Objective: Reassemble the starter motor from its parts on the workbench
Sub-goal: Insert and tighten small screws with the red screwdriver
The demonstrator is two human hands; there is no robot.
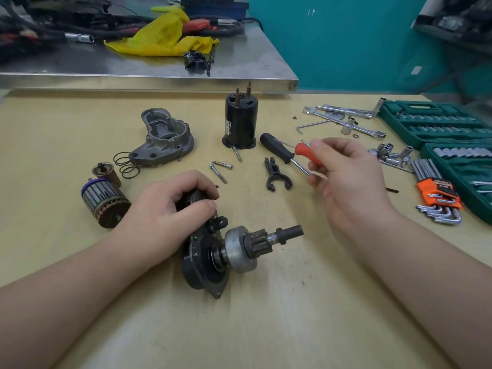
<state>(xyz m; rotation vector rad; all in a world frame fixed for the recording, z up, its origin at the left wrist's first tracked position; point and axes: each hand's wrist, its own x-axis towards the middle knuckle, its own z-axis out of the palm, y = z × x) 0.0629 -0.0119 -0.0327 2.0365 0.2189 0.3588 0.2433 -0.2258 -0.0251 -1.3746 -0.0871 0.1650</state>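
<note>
Workbench [266, 315] of pale wood carries everything, with a steel table [159, 78] behind it. At my right edge two green socket cases [436, 123] lie open, sockets seated in rows in their moulded slots; orange-held hex keys [439, 198] lie against the nearer case, and loose sockets [391, 153] lie just beside them on the wood.

My left hand [170, 214] curls over the top of the black drive assembly [210, 262], gripping it; it lies near the middle of the bench, its pinion shaft [266, 241] pointing right. My right hand [346, 177] hovers above the bench, fingers closed on a red-handled screwdriver [306, 153].

Farther back the black solenoid [239, 123] stands upright, and the grey nose housing [165, 137] lies open side up with springs [125, 163] touching its near edge. The armature [103, 201] lies left of my left hand. A black fork [277, 174], a black-handled screwdriver [277, 147] and two bolts [221, 169] lie between.
</note>
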